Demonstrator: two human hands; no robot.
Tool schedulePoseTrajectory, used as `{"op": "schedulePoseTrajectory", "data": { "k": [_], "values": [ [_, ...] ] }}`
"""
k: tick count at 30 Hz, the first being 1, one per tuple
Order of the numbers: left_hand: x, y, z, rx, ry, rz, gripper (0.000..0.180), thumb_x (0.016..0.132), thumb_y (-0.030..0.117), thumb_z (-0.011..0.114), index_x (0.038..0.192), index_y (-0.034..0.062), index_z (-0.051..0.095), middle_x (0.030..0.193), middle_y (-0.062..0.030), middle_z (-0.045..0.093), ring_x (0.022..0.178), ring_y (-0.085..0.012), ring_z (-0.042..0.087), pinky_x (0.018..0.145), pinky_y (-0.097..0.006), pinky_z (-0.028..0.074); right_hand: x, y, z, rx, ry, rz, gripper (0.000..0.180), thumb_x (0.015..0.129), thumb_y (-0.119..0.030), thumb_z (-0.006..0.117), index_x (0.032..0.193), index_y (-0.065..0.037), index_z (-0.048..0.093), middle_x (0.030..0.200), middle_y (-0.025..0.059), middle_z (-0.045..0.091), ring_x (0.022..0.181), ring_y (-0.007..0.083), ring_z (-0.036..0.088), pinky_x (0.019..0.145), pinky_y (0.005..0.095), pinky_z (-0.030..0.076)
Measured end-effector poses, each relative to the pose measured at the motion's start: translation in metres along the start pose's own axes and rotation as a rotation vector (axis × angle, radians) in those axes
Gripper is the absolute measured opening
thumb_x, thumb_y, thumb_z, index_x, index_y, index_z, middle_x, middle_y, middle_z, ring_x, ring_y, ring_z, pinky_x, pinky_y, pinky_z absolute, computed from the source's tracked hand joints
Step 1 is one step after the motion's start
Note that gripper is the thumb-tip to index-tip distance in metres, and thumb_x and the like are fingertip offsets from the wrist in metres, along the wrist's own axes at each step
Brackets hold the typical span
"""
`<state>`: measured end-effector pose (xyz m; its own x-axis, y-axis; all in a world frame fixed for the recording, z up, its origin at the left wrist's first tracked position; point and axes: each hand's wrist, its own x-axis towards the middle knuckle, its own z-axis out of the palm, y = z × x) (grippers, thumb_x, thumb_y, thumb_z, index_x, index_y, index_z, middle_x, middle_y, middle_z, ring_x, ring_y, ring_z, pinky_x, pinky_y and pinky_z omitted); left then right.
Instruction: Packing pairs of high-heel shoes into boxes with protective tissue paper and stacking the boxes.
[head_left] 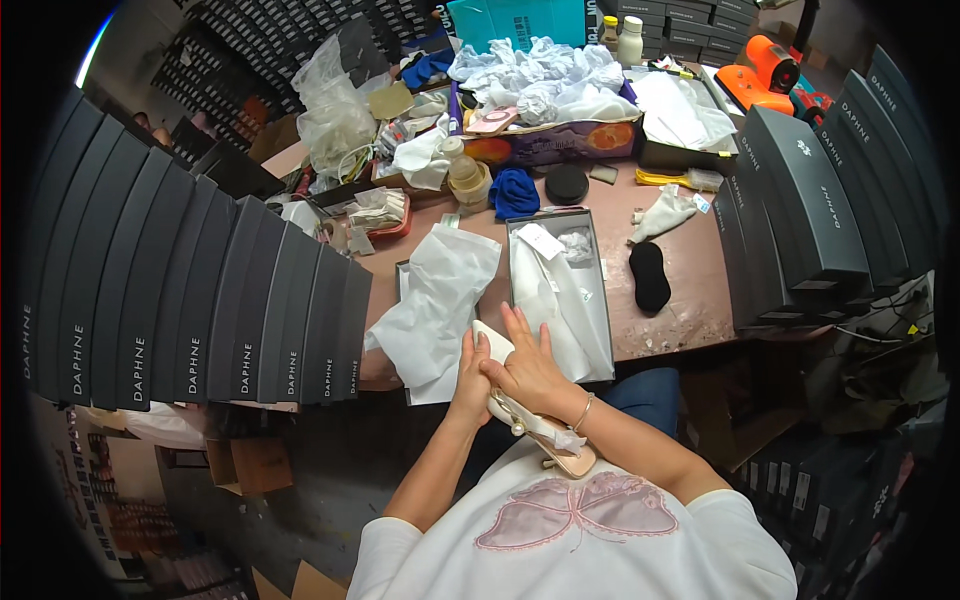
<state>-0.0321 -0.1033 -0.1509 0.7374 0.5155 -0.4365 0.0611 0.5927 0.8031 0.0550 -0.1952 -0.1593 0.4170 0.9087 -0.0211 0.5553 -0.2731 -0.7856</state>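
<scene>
A cream sandal (505, 408) with a pearl trim and a white bow is held tilted in front of my body, its beige footbed toward my shirt. My left hand (468, 385) is closed around its upper end. My right hand (530, 368) lies against the sandal with the fingers spread and the thumb close to my left hand. Just beyond my hands stands a grey shoe box (605, 335), holding white wrapping (553, 315), a white tag (540, 241) and crumpled paper. To its left, a sheet of white tissue paper (440, 310) covers most of another grey tray or lid.
Rows of dark shoe boxes (200, 290) stand at left, with more stacked boxes (800, 200) at right. A black oval pad (650, 277), a blue cloth (515, 195) and a bottle (467, 175) lie around the table. Behind is a carton (560, 143) of crumpled white paper.
</scene>
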Motion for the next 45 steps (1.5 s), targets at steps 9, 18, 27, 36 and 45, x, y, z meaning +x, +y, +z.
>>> {"op": "schedulePoseTrajectory", "data": {
  "k": [9,18,27,36,45],
  "values": [
    [-0.015,-0.018,0.023,0.112,-0.105,0.051,0.062,0.100,0.038,0.046,0.146,0.0047,0.020,0.134,-0.0126,0.041,0.119,-0.0182,0.045,0.098,-0.030,0.039,-0.053,0.006,-0.016,-0.048,0.100,0.001,0.065,0.093,-0.051,0.043,0.096,0.009,0.067,0.151,0.0329,0.011,0.143,0.0440,0.008,0.109,0.0633,0.003],
    [-0.011,0.002,0.016,0.070,-0.144,0.080,0.065,0.100,0.043,0.044,0.147,0.0068,0.018,0.129,-0.0104,0.044,0.113,-0.0163,0.049,0.092,-0.029,0.043,-0.027,0.006,-0.020,-0.018,0.066,-0.157,0.069,0.093,-0.055,0.041,0.110,0.008,0.064,0.155,0.0253,-0.005,0.143,0.0444,-0.004,0.111,0.0601,0.003],
    [-0.001,0.010,0.015,0.079,-0.045,0.128,0.063,0.101,0.045,0.038,0.147,0.0093,0.016,0.130,-0.0105,0.043,0.114,-0.0190,0.050,0.094,-0.032,0.044,-0.003,-0.008,-0.018,0.278,0.010,-0.023,0.069,0.094,-0.055,0.040,0.104,0.009,0.064,0.156,0.0241,-0.007,0.144,0.0419,-0.006,0.112,0.0583,0.003],
    [0.017,-0.009,-0.002,0.050,-0.167,0.012,0.049,0.102,0.037,0.038,0.143,0.0121,0.028,0.124,-0.0122,0.050,0.110,-0.0189,0.055,0.089,-0.030,0.049,-0.047,-0.012,-0.041,0.139,-0.209,-0.172,0.063,0.095,-0.059,0.031,0.094,-0.006,0.065,0.156,0.0229,0.004,0.141,0.0491,-0.001,0.108,0.0645,0.008],
    [-0.032,-0.022,0.017,-0.268,-0.332,-0.154,0.080,0.085,0.019,0.070,0.146,0.0110,0.019,0.128,-0.0128,0.048,0.112,-0.0229,0.055,0.093,-0.036,0.049,0.075,0.100,-0.135,-0.561,0.108,-0.131,0.013,0.080,-0.007,0.056,0.086,0.001,0.064,0.093,0.0162,0.065,0.086,0.0344,0.063,0.077,0.0431,0.051]
  ]
}}
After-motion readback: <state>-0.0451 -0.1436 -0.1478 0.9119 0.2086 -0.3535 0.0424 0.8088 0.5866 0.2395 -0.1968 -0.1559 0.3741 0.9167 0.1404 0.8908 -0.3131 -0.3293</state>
